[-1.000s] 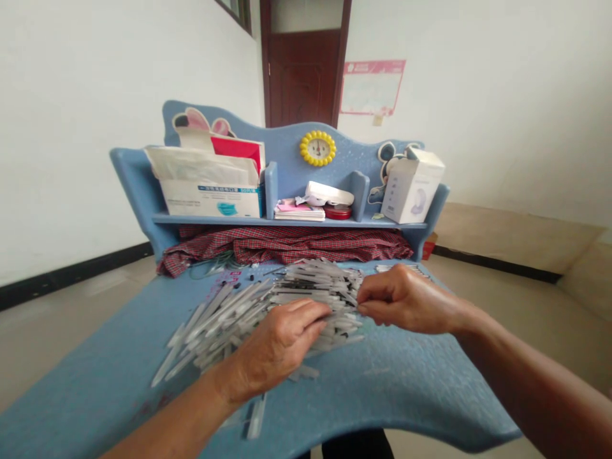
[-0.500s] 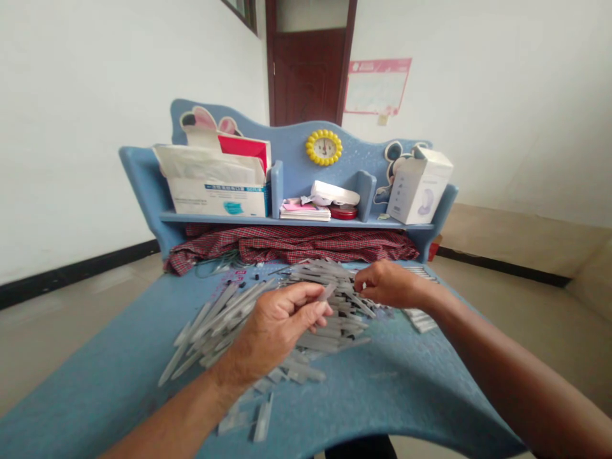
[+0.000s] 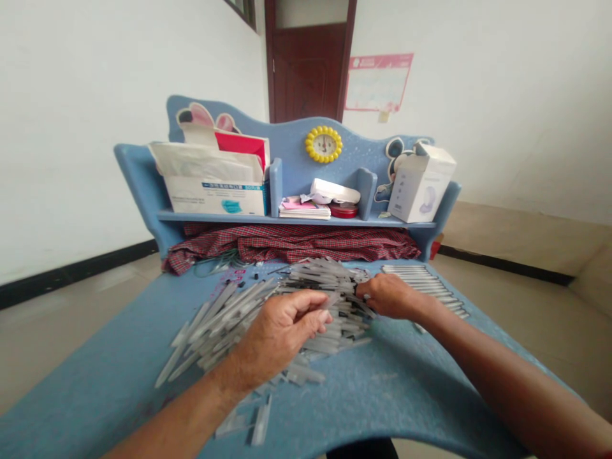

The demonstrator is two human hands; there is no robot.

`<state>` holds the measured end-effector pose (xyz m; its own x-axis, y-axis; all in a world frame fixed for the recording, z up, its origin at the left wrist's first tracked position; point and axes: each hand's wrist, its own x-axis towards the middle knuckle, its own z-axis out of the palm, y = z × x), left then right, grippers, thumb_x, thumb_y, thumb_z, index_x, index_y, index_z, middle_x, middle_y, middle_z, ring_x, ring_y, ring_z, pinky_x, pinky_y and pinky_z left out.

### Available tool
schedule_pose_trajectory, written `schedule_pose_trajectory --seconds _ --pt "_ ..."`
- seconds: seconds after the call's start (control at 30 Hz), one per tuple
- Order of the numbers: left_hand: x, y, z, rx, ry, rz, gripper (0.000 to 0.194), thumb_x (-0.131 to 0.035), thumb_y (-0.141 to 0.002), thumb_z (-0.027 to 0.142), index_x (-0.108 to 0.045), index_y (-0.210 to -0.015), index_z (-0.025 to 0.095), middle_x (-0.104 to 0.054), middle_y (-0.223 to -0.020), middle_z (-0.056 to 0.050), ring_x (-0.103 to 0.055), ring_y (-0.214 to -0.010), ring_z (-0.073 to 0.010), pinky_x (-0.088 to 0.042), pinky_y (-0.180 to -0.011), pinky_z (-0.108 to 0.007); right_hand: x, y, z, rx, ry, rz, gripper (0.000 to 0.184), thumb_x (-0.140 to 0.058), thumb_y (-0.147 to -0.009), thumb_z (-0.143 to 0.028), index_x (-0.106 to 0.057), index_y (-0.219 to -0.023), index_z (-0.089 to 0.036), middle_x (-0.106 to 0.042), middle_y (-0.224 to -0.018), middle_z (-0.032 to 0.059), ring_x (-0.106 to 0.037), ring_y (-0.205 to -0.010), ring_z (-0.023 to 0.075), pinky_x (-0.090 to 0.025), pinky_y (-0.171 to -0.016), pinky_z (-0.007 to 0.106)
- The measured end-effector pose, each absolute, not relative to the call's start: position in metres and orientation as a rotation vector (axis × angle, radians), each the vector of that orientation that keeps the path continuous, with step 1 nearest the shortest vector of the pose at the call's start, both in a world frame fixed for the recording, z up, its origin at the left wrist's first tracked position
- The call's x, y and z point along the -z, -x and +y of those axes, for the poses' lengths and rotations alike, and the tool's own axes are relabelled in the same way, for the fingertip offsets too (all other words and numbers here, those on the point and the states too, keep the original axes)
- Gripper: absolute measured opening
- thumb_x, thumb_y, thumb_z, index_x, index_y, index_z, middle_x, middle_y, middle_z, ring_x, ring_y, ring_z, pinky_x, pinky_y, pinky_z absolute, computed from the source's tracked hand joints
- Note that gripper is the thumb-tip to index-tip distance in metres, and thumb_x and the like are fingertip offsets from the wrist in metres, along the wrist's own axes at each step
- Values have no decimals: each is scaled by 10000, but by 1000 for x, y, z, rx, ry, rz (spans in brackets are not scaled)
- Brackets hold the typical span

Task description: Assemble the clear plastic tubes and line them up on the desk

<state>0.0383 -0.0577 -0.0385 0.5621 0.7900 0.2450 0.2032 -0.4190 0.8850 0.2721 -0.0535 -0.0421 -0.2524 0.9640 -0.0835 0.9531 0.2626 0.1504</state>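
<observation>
Landmark: heap of clear plastic sticks [image 3: 318,274], some with dark ends, piled mid-way across the blue tabletop [image 3: 387,395].

Left of heap: loose fan of sticks [image 3: 210,328], lying at a slant, its inner ends running into the heap.

Behind heap, far left: tangle of thin green wire [image 3: 215,262], beside a red plaid cloth [image 3: 296,245] bunched along the back of the tabletop.

In front of heap: stray stick pieces [image 3: 261,424], near the tabletop's front edge.

Left grip [image 3: 282,322]: on the heap's near left side, fingers curled and closed down onto the sticks; any stick held inside the curl hidden from view, so cannot tell.

Right grip [image 3: 392,296]: at the heap's right edge, fingertips bunched together against the sticks; pinch on a single stick too unclear to tell.

Right of heap: neat row of sticks [image 3: 421,284], laid side by side, just beyond the right grip and apart from the heap.

Behind heap, on blue shelf [image 3: 215,217], left to right: face mask box [image 3: 215,194], stack of booklets [image 3: 303,210], red tin [image 3: 343,211], white carton [image 3: 421,188].

Above heap: yellow flower-shaped clock [image 3: 324,144], on the shelf's backboard.
</observation>
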Motion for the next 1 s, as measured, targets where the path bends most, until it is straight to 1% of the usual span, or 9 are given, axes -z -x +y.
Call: schedule_pose_trajectory --seconds 0.2,0.33,0.37,0.43,0.53,0.6,0.7,0.8,1.0 --pt "37 -38 -59 -834 -1940 772 271 -539 -798 292 -649 -960 105 -689 -791 -53 -624 -674 -158 -498 -631 -273 47 -272 -53 -45 -1872 2398 230 -467 -741 -90 -647 -862 -167 -686 -812 96 -623 -756 208 -363 -593 258" --pt "39 -37 -57 -814 -1973 769 224 -529 -811 284 -650 -919 130 -678 -773 -27 -613 -681 -144 -485 -628 -249 41 -276 -56 32 -1944 2477 186 -484 -717 -91 -605 -837 -166 -666 -758 51 -605 -696 161 -372 -568 232" --pt "40 -37 -57 -816 -1979 768 213 -527 -812 281 -649 -906 134 -675 -766 -22 -611 -677 -140 -482 -624 -244 38 -275 -58 132 -1974 2530 168 -482 -727 -101 -585 -843 -167 -656 -727 35 -597 -658 143 -377 -549 223" --pt "42 -36 -56 -825 -1980 767 201 -524 -812 277 -646 -897 141 -673 -761 -18 -606 -666 -135 -478 -614 -238 31 -272 -62 605 -2029 2696 104 -499 -755 -144 -538 -848 -169 -641 -674 10 -586 -586 122 -399 -516 212" --pt "43 -36 -54 -842 -1968 793 219 -517 -809 278 -640 -925 139 -673 -760 -24 -603 -652 -137 -475 -598 -243 16 -259 -69 1660 -1873 2857 133 -588 -737 -202 -490 -820 -171 -668 -700 26 -622 -599 135 -453 -522 227" --pt "43 -35 -53 -854 -1965 827 238 -514 -806 277 -639 -944 128 -664 -727 -24 -598 -640 -140 -472 -594 -249 7 -248 -70 1987 -1704 2899 168 -628 -713 -190 -490 -806 -168 -687 -726 42 -645 -628 144 -469 -527 227" --pt "41 -35 -52 -862 -1968 857 236 -509 -806 262 -642 -939 121 -641 -674 -14 -586 -623 -137 -465 -596 -248 2 -235 -66 2109 -1591 2958 172 -650 -708 -161 -509 -805 -159 -686 -688 34 -646 -615 135 -465 -516 212" --pt "41 -34 -51 -859 -1966 853 213 -502 -807 256 -641 -903 127 -646 -694 -19 -588 -633 -135 -458 -593 -242 7 -229 -61 2140 -1568 2963 161 -654 -726 -167 -518 -813 -153 -677 -651 19 -632 -590 120 -462 -514 205" --pt "43 -34 -51 -836 -1985 879 204 -490 -809 249 -636 -881 125 -638 -695 -19 -583 -643 -136 -452 -605 -244 20 -233 -59 2201 -1521 2942 167 -653 -757 -211 -517 -829 -145 -681 -673 31 -631 -604 117 -470 -532 210"
